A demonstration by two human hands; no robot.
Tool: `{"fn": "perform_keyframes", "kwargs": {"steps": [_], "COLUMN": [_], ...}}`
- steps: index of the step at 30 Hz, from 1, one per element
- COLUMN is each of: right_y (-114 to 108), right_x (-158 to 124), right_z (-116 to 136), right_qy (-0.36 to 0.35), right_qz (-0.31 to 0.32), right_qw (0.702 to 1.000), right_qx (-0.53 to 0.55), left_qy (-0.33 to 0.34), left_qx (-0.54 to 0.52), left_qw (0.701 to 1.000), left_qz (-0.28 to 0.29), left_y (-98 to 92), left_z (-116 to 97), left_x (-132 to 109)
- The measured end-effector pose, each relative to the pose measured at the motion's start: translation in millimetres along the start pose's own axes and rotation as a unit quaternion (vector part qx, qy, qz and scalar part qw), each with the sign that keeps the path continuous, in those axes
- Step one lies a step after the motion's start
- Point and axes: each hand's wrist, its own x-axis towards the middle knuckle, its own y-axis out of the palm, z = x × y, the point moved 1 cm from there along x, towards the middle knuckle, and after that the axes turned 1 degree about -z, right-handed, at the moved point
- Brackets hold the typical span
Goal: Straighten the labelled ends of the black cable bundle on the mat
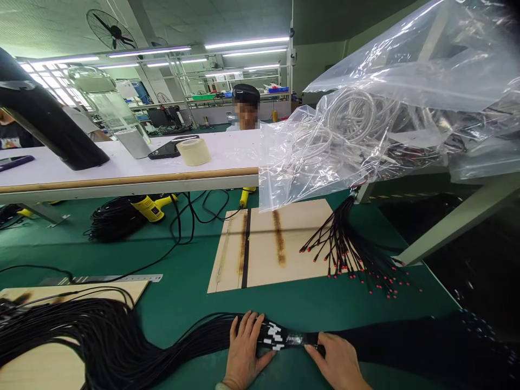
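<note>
A thick bundle of black cables (122, 336) lies across the green mat along the near edge, bound near the middle with clear tape (294, 340) and small white labels (273, 336). My left hand (244, 349) rests on the bundle left of the labels, fingers spread flat over the wires. My right hand (339, 360) presses on the bundle just right of the taped section, fingers curled down onto it.
A wooden board (276, 249) with scorch marks lies ahead. Black wires with red tips (353, 254) hang from clear plastic bags (385, 119) at right. A yellow heat gun (152, 206), a tape roll (194, 151) and a white bench (122, 168) are beyond; a person sits behind.
</note>
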Motion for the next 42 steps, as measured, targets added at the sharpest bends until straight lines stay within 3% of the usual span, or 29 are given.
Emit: {"fn": "perform_keyframes", "kwargs": {"steps": [7, 16, 29, 42], "right_y": [5, -3, 11, 15], "right_x": [-4, -15, -5, -11], "right_z": [-2, -18, 3, -6], "right_qy": [0.0, -0.021, -0.005, -0.028], "right_qz": [-0.04, -0.036, -0.049, -0.065], "right_qw": [0.999, 0.999, 0.999, 0.997], "right_qx": [0.032, 0.028, 0.012, -0.002], "left_qy": [-0.003, -0.001, -0.011, -0.008], "left_qx": [-0.01, -0.01, -0.031, -0.036], "left_qw": [1.0, 1.0, 0.999, 0.999], "left_qz": [0.01, -0.001, 0.009, 0.019], "left_y": [0.6, 1.6, 1.3, 2.8], "left_z": [2, 1, 1, 3], "left_x": [-1, -1, -2, -3]}}
